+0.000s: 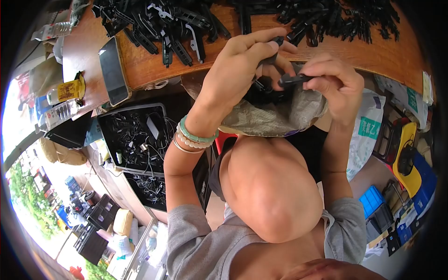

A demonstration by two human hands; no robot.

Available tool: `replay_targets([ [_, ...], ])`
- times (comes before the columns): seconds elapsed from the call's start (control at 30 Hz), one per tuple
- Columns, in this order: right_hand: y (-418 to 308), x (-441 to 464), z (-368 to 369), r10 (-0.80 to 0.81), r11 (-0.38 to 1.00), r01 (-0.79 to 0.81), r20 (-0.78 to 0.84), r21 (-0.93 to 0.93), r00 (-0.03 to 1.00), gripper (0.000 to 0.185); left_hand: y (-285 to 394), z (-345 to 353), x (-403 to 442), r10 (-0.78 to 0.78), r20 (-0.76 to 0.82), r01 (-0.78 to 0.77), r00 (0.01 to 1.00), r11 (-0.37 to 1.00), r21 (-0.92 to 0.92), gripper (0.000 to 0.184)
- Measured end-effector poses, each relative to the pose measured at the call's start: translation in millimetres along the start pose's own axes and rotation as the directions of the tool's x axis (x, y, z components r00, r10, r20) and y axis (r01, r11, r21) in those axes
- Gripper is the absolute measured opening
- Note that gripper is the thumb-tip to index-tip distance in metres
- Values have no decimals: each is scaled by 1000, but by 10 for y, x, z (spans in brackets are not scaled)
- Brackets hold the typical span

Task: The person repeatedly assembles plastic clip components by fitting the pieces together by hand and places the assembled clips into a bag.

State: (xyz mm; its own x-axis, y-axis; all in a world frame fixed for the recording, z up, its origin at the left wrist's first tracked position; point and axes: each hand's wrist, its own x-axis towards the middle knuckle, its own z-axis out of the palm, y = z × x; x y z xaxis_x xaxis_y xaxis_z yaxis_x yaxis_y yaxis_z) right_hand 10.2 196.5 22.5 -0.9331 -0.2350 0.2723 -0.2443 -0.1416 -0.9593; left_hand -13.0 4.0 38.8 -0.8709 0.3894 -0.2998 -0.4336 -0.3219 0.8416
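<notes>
My left hand (242, 63), with bracelets on its wrist, is closed on a small black plastic part (269, 59) between thumb and fingers. Opposite it, my right hand (333, 79) pinches another dark plastic piece (291, 81) that reaches toward my left fingertips. Whether the two pieces touch, I cannot tell. Just below both hands an open brown paper-like bag (261, 119) rests at my lap, with black parts (268, 95) inside it. Beyond the hands, piles of black plastic parts (161, 25) and thin black pieces (340, 21) lie on the wooden table (210, 58).
A phone (113, 70) lies at the table's left edge. Black trays (135, 135) of small parts and wires stand lower left. To the right are a white printed sack (366, 130), a yellow-and-black object (408, 158) and a blue box (372, 200).
</notes>
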Motion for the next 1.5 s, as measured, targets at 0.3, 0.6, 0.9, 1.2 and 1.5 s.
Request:
replay_targets([
  [0.3, -3, 60, 145, -203, 839, 191, 33, -509, 979, 17, -27, -13, -2, 0, -67, 18, 998, 966, 257, 24],
  [0.6, 30, -23, 166, -257, 844, 191, -64, -502, 964, 23, -172, -13, -179, 505, 206, -477, 838, 496, 725, 35],
  [0.9, -66, -6, 104, -94, 870, 82, -1, -486, 996, 34, -115, -10, -220, 471, 225, -474, 853, 519, 711, 28],
  [1.2, -7, -89, 145, -148, 881, 79, -112, -467, 983, 23, -111, -6, -195, 450, 263, -490, 853, 517, 702, 26],
  [1.5, 20, -32, -128, -2, 946, 47, 139, -321, 990, 19, -209, -178, -209, 385, 327, -478, 863, 415, 774, 32],
])
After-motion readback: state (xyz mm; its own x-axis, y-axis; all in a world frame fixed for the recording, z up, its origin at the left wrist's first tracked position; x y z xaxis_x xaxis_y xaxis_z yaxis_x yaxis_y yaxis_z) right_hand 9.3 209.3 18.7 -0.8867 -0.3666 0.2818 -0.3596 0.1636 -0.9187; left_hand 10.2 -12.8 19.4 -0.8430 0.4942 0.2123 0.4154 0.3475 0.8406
